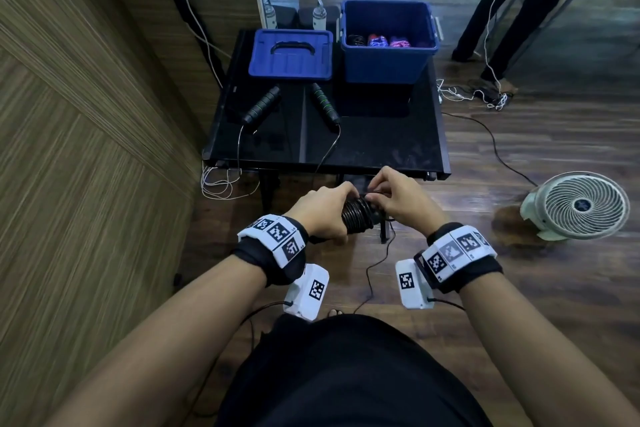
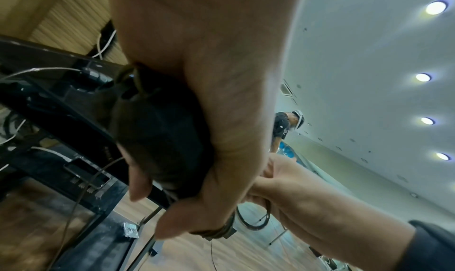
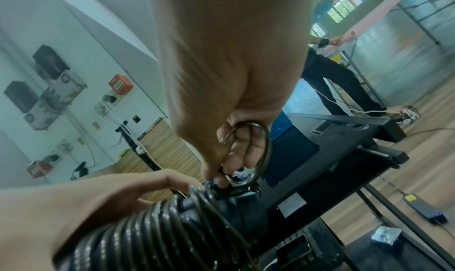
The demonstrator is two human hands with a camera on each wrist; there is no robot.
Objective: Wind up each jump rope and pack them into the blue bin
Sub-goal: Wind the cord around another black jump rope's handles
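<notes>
Wooden floor below: left hand [image 1: 320, 215] grips the wound jump rope [image 1: 357, 217]; right hand [image 1: 398, 198] pinches the cable end [image 3: 246, 150] — tuck it tight.

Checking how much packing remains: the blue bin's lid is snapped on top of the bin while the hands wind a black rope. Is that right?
Not quite. The head view shows the lid lying on the table left of the open blue bin. The left hand and right hand do wind a black rope.
</notes>
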